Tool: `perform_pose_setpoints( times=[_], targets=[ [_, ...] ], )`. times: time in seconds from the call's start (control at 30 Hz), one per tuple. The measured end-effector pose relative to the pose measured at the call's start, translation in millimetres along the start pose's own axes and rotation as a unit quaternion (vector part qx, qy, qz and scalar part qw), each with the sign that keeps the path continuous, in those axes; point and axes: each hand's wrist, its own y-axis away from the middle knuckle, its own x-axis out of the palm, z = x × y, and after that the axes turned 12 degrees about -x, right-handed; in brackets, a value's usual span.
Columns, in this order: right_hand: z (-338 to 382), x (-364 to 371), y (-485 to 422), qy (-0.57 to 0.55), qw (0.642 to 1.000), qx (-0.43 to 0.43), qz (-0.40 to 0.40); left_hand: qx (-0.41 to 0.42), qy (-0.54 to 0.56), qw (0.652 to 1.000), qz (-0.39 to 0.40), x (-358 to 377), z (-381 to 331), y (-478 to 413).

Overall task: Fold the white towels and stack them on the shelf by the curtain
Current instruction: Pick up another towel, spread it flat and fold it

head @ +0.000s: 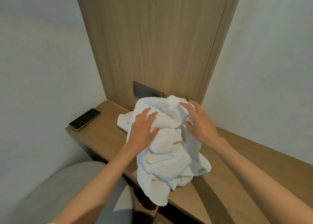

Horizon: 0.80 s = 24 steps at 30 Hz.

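A crumpled heap of white towels (167,149) lies on a light wooden desk (101,137), with one corner drooping over the front edge. My left hand (142,130) rests flat on the heap's left side, fingers spread and straight. My right hand (198,120) hovers at the heap's upper right, fingers spread and slightly bent, fingertips touching the cloth. Neither hand grips the fabric. No shelf or curtain is in view.
A black phone (84,119) lies at the desk's far left corner. A dark socket panel (144,90) sits on the wooden wall panel (152,37) behind the towels. A grey upholstered chair (67,190) stands below left of the desk. White walls flank both sides.
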Motion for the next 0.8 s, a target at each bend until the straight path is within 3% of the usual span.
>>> perform_pose_setpoints(
  times=[0.07,0.2,0.3,0.43,0.57,0.8],
  targets=[
    [-16.9,3.9,-13.7,-0.016,1.000,-0.010,0.007,-0.005,-0.034,0.999,0.007,10.9,-0.9,-15.0],
    [-35.4,6.9,-33.1,-0.031,0.997,-0.051,-0.054,-0.005,-0.032,0.999,0.009,20.8,-1.9,-33.8],
    [-39.1,5.8,-44.2,-0.063,0.992,-0.061,-0.095,0.008,0.023,1.000,-0.013,19.1,-2.6,-39.0],
    [-34.7,-1.5,-60.7,-0.130,0.977,-0.036,-0.167,-0.037,0.172,0.982,-0.063,-2.7,-8.7,-52.4],
    [-17.6,-17.6,-75.8,-0.154,0.963,-0.049,-0.214,-0.024,0.193,0.972,-0.134,-37.1,-16.6,-75.0],
    [20.0,-75.6,-111.9,-0.131,0.937,-0.088,-0.310,-0.004,0.269,0.943,-0.193,-104.1,-27.2,-97.3]
  ],
)
